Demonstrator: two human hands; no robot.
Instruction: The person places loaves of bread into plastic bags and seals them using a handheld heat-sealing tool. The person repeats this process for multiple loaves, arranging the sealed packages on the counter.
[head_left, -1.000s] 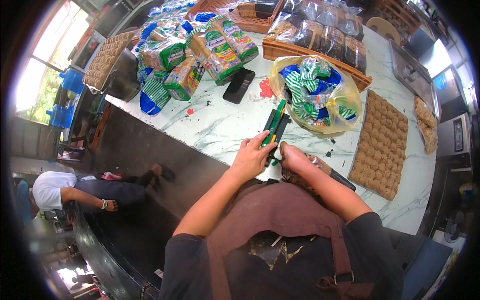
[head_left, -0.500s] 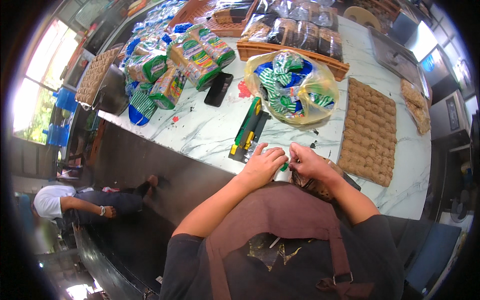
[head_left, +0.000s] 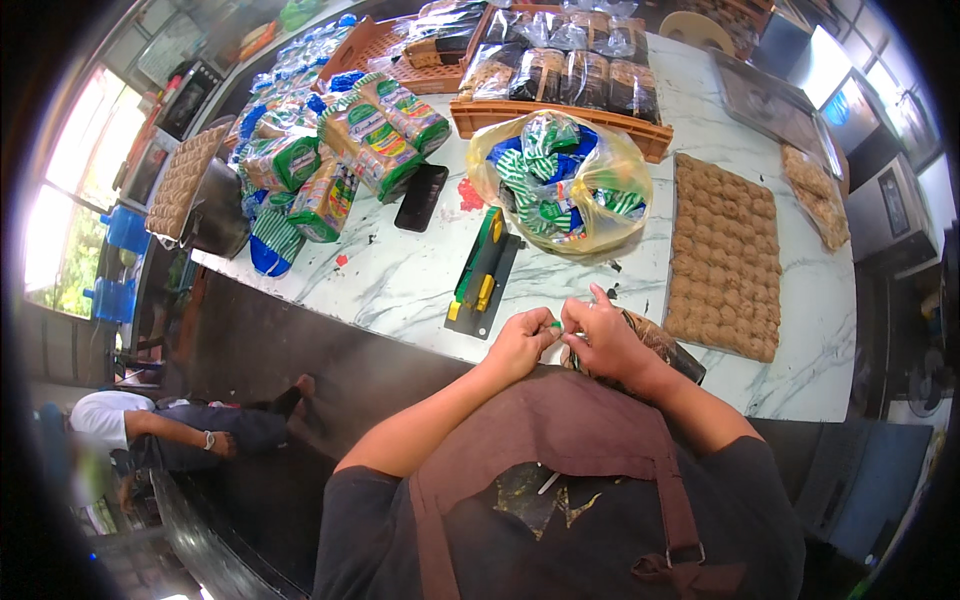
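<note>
At the near edge of the table my left hand (head_left: 522, 342) is closed, thumb and fingers pinching a small green strip (head_left: 556, 326). My right hand (head_left: 605, 336) meets it there, thumb and some fingers pinched at the same spot with one finger raised. A loaf in a clear and dark printed bag (head_left: 664, 347) lies beneath and beside my right hand, partly hidden by it and my apron. Just beyond my left hand sits a bench tape sealer (head_left: 482, 272) with a dark base and green and yellow parts.
Beyond are a yellowish plastic bag (head_left: 466, 180) of green-striped wrappers, a black phone (head_left: 421, 198) and bagged loaves (head_left: 375, 140). An orange crate (head_left: 560, 118) holds dark-bagged loaves. A slab of brown rolls (head_left: 722, 260) lies right. Another person (head_left: 180, 425) is at far left.
My hands have drawn in from beside the sealer toward my body. They now meet closely at the green strip, and one right finger has lifted. The whole view has shifted slightly.
</note>
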